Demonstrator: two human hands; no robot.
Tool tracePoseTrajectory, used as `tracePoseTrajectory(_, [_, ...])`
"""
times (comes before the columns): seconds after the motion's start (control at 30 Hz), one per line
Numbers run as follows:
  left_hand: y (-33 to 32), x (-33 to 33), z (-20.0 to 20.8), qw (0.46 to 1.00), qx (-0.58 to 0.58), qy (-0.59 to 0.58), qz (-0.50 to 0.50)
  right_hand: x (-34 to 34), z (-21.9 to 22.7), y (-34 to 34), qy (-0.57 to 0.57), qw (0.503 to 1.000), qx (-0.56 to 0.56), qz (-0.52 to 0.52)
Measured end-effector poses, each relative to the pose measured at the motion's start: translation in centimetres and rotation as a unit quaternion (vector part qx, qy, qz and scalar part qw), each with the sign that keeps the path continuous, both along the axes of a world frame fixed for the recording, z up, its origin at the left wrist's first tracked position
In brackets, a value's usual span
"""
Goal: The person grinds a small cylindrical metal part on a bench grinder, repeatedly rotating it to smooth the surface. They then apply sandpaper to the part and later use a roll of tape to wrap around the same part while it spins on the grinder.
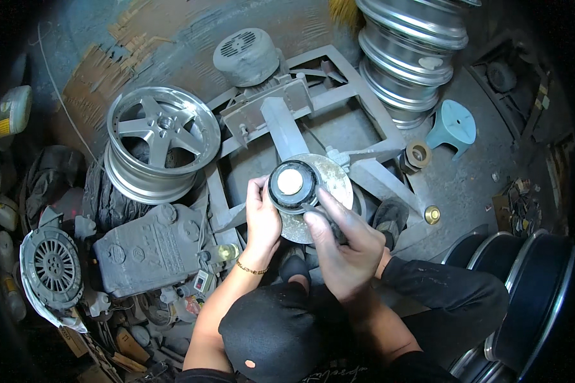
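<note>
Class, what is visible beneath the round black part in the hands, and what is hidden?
A grey metal disc shows past the right and lower edges of the round black part. The part and right hand cover some of it; whether disc and part touch is hidden.

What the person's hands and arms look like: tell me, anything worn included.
The left hand and right hand are ungloved. A thin gold-toned bracelet circles the left wrist; none shows on the right. Both forearms are bare, with black sleeves at the lower edge.
</note>
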State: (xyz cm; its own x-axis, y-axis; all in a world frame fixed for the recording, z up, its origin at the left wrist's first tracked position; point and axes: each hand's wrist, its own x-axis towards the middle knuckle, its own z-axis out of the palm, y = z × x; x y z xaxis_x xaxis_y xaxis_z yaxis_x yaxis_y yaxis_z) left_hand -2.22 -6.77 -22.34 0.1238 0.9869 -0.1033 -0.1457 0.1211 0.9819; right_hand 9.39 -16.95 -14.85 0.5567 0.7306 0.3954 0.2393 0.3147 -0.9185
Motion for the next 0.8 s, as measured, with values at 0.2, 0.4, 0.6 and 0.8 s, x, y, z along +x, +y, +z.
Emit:
tracePoseTrajectory(0.2, [0.04, 0.0, 0.03, 1.0, -0.006, 0.008, -0.004, -0.11, 0.65, -0.39, 0.0, 1.0, -0.024, 0.014])
tracePoseTrajectory(0.4, [0.11, -0.24, -0.34, 1.0, -0.008, 0.016, 0.0, 0.08, 0.79, -0.37, -0.01, 0.999, -0.017, 0.025])
tracePoseTrajectory(0.6, [-0.04, 0.08, 0.29, 1.0, -0.006, 0.016, 0.0, 0.06, 0.69, -0.3, -0.014, 1.0, -0.015, 0.015])
tracePoseTrajectory(0.8, [0.09, -0.22, -0.39, 1.0, 0.002, 0.013, 0.001, 0.05, 0.87, -0.53, -0.009, 0.999, -0.036, 0.017])
